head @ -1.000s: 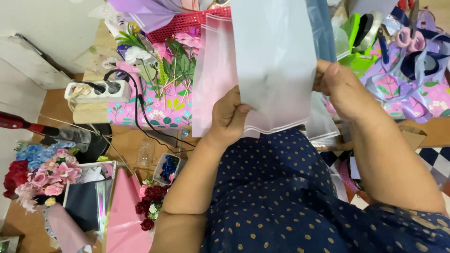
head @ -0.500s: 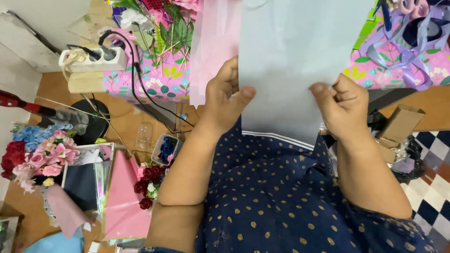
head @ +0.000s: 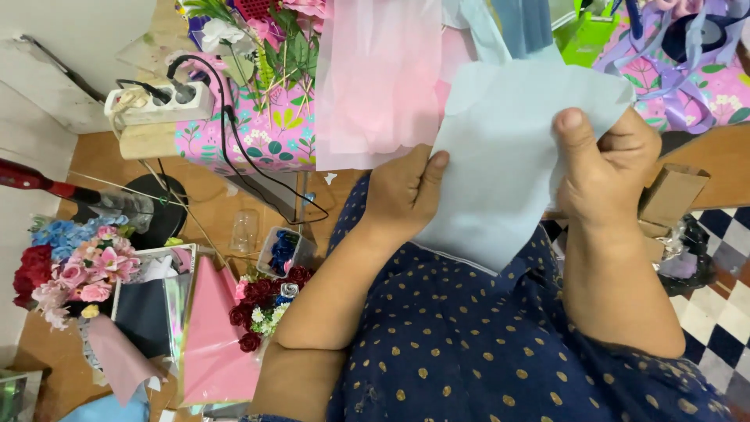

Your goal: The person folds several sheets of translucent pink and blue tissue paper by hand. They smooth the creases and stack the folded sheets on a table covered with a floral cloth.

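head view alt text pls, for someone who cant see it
Seen from above, a person's left hand and right hand hold a pale blue sheet over their lap. A pink sheet hangs behind it, near a floral-print box and a power strip; flower bunches lie on the wooden floor.

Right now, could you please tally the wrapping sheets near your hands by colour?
Pale blue sheet, held between left hand and right hand: 1
Translucent pink sheet, hanging over the table edge: 1
Solid pink sheet, on the floor by the red roses: 1
Total: 3
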